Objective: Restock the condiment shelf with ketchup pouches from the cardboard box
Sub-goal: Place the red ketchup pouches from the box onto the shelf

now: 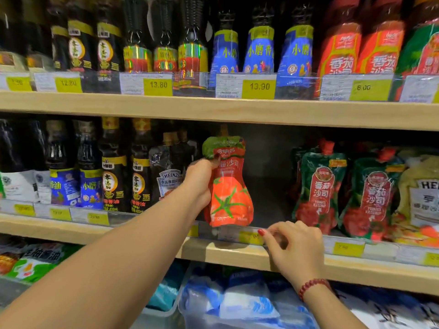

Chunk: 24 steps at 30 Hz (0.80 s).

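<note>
My left hand (200, 182) grips a red ketchup pouch (229, 186) with a green top and a tomato picture. It holds the pouch upright in the dark gap of the middle shelf (166, 251), with the pouch's bottom just above the shelf's front rail. My right hand (293, 245) rests on the clear price-tag strip (240, 235) at the shelf edge, fingers curled over it, just below and right of the pouch. Two green-and-red ketchup pouches (319, 188) stand to the right of the gap. The cardboard box is out of view.
Dark sauce bottles (114, 167) and a Heinz bottle (169, 179) stand left of the gap. The upper shelf (213, 110) carries bottles and red sauce pouches behind yellow price tags. Below the middle shelf lie blue and white bagged goods (237, 298).
</note>
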### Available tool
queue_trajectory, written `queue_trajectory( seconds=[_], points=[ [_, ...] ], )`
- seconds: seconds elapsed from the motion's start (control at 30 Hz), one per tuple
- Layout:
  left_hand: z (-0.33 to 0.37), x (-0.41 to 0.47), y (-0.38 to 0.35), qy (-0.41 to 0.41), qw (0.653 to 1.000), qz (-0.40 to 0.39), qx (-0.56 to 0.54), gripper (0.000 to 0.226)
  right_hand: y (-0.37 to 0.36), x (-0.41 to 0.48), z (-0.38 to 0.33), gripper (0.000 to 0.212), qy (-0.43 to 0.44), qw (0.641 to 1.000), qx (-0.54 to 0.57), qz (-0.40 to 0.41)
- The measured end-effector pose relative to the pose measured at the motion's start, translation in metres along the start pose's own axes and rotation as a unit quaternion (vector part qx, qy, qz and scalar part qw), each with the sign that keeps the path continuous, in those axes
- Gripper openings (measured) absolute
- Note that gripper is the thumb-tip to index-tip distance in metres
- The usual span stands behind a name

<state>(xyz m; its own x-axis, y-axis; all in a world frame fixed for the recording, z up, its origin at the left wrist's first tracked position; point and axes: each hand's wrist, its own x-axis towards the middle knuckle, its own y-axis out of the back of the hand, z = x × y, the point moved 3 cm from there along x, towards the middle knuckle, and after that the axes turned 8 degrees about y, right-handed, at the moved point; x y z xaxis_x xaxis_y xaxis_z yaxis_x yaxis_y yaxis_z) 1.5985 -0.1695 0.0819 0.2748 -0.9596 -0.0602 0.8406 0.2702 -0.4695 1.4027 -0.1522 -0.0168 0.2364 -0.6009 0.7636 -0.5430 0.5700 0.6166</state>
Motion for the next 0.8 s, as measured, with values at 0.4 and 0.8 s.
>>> queue_trajectory(
  seconds=[0.4, 0.8],
  points=[
    [-0.031, 0.037, 0.006, -0.019, 0.997, 0.016, 0.073, 0.025, -0.003, -0.005, -0.001, 0.02, 0.007, 1.0, -0.009, 0.027],
    [-0.039, 0.027, 0.025, -0.043, 0.983, 0.004, 0.176, 0.034, 0.002, -0.003, -0.003, 0.017, 0.003, 1.0, -0.005, 0.015]
  ],
)
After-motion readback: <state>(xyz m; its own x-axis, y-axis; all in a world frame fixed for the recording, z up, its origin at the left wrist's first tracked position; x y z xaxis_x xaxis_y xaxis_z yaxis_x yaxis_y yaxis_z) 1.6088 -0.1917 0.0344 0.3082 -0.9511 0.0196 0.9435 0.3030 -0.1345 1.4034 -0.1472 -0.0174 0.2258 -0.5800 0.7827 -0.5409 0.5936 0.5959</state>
